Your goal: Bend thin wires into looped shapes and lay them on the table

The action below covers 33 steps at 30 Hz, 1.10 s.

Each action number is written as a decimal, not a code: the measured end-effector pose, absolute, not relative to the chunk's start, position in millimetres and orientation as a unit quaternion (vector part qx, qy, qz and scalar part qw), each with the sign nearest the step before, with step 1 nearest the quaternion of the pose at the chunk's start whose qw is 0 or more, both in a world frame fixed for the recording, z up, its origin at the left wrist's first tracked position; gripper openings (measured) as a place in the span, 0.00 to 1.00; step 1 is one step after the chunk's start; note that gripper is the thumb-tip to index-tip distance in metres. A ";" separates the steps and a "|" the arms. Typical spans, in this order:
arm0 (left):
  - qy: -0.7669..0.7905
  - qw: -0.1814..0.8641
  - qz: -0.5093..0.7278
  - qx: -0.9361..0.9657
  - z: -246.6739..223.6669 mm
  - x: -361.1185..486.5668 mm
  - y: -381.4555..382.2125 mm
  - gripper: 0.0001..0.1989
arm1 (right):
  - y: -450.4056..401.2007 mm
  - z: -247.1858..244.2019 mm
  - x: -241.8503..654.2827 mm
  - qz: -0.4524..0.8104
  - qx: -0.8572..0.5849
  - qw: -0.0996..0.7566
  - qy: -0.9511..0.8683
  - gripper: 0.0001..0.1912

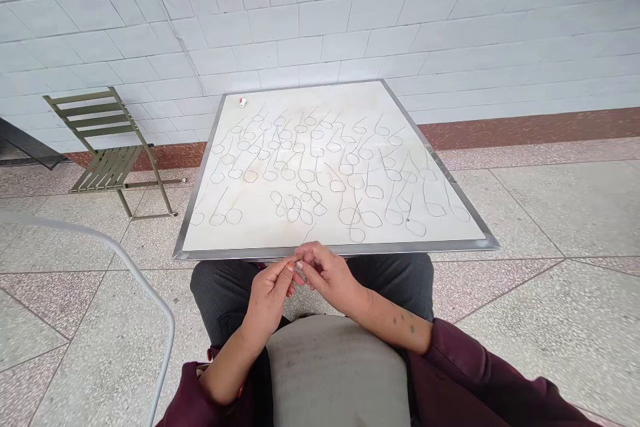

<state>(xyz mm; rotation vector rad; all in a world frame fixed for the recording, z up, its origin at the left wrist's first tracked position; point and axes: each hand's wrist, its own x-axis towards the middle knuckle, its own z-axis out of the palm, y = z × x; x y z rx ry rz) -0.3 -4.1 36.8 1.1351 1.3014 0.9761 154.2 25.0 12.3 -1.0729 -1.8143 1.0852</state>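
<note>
My left hand and my right hand meet just below the near edge of a white table, above my lap. The fingers of both are pinched on a thin wire, whose end sticks up over the table edge; the part between the fingertips is hidden. Several thin wire pieces, each with a loop and a straight tail, lie spread over the tabletop. Near the middle front, a cluster of looped wire resembles petals.
A small red and white object sits at the table's far left corner. A green slatted folding chair stands left of the table. A pale curved tube runs along the left. Behind is a tiled wall.
</note>
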 end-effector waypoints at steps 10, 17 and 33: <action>0.566 0.535 0.400 0.483 34.0 2.3 0.3 0.16 | 23.9 9.2 152.6 0.451 -0.424 0.385 -0.685 0.09; 0.560 0.547 0.403 0.475 34.5 4.2 2.8 0.18 | 27.7 5.8 150.8 0.491 -0.394 0.422 -0.652 0.09; 0.562 0.506 0.521 0.395 23.2 4.8 6.5 0.22 | 34.7 -0.8 149.5 0.623 -0.378 0.391 -0.562 0.09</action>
